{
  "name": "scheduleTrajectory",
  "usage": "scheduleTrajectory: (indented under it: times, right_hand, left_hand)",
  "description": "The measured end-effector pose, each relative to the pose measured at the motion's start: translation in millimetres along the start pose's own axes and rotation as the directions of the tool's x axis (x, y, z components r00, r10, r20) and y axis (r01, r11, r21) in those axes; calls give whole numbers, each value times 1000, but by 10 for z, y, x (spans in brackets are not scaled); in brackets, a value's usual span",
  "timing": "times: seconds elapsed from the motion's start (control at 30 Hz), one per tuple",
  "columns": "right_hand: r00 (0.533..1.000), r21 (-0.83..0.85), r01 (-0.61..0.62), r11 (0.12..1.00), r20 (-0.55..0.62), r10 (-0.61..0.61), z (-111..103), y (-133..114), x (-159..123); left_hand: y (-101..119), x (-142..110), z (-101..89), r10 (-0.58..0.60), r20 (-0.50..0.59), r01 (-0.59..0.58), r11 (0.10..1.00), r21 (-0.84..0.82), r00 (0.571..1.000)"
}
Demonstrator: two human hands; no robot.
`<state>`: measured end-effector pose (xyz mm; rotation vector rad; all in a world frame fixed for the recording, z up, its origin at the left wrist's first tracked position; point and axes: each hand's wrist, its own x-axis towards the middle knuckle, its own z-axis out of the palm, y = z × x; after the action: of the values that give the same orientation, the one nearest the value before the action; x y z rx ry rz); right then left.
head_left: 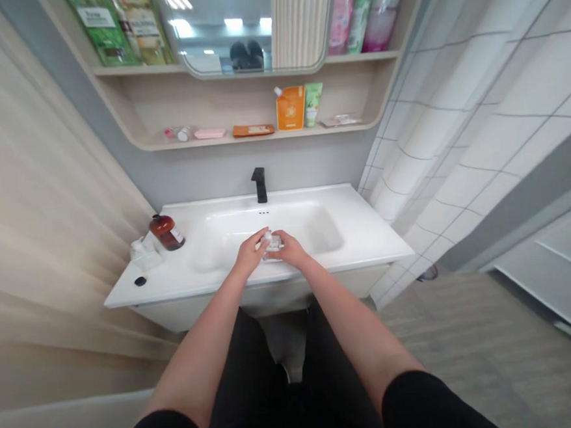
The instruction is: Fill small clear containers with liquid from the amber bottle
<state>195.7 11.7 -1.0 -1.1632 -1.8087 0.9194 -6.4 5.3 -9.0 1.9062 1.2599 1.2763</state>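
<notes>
Clear small container (pixel 272 244) is being grasped between the left hand (pixel 252 252) and right hand (pixel 289 250), fingers clenched on it, just above the white sink's (pixel 365 234) front edge. Brown bottle (pixel 167 233) is standing near the left edge, black faucet (pixel 258 183) rising at the back edge.

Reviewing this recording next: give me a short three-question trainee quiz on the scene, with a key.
1. Multiple choice: what are the left hand and right hand holding together above the basin?
A. A toothbrush
B. A small clear item
C. A sponge

2. True or false: the amber bottle stands on the white sink counter.

3. Fill in the blank: the faucet is ____ in colour.

Key: 1. B; 2. True; 3. black
</notes>
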Motion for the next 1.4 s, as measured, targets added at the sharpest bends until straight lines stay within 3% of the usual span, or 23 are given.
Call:
scheduleTrajectory:
  times: [0.87, 1.2, 1.4]
  right_hand:
    - [1000, -37, -25, 999, -8, 25, 4, -9, 5]
    - [1000, -31, 4, 1000, -5, -4, 15, 28, 10]
    - [1000, -52, -15, 999, 11, 16, 7, 30, 18]
  left_hand:
    - [-8, 14, 14, -73, -29, 73, 997, -24, 997]
    - [18, 13, 6, -5, -59, 3, 1000, -28, 998]
    - [-7, 13, 3, -64, -21, 61, 988, -140, 998]
